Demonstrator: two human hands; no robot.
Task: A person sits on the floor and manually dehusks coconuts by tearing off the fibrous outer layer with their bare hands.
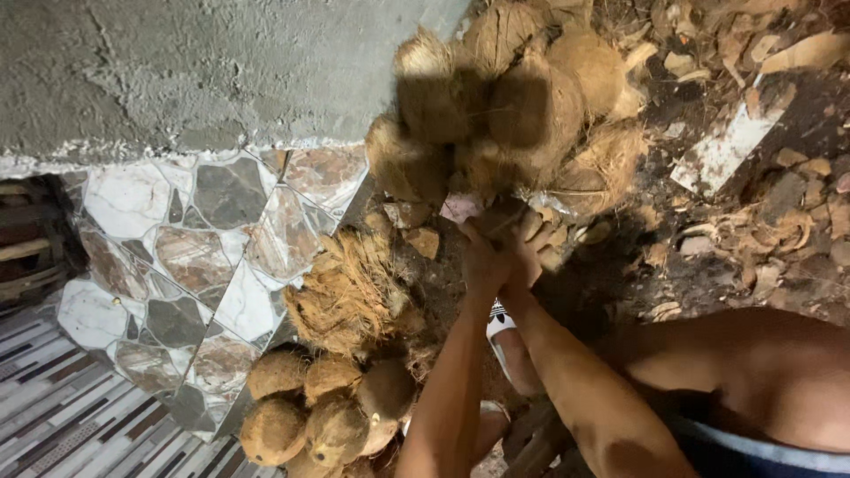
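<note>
While both hands — left hand (482, 257) and right hand (522, 243) — clench shut on the husked coconut (509, 106), a firm, even grip beside the pile of coconuts (328, 398) seems wise.

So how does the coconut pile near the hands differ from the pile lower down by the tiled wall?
The upper heap of brown fibrous coconuts is shaggy with loose husk and lies on dark, scrap-strewn ground; the lower cluster of rounder brown coconuts looks smoother and sits against the stone-patterned tile wall. Both are brown and piled together.
</note>
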